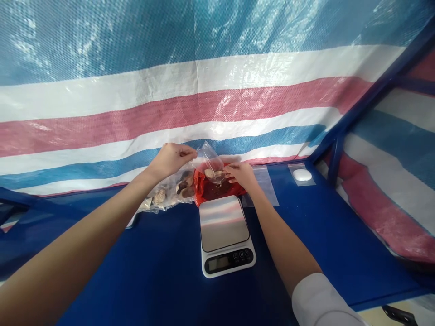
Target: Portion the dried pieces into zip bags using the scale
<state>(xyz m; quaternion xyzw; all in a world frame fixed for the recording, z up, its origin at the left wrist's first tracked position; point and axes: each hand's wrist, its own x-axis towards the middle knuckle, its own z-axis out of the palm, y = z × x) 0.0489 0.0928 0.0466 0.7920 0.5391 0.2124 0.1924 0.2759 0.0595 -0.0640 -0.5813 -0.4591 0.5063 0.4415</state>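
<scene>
A clear plastic bag (211, 159) with a few pale brown dried pieces at its bottom hangs between my hands. The fingers of my left hand (172, 159) pinch its upper left edge. My right hand (239, 174) grips it at the right, close to the pieces. Below and behind it lies a red plastic bag (202, 190), its mouth open. Just in front stands a white kitchen scale (224, 228) with a bare mirror-like plate; no digits can be read on its display.
Left of the red bag lie filled clear bags (159, 197) of dried pieces. An empty-looking clear bag (269, 185) lies beyond my right wrist, and a small bag with a white oval item (302, 175) farther right. Striped sheeting (170, 104) rises behind the blue table (152, 267).
</scene>
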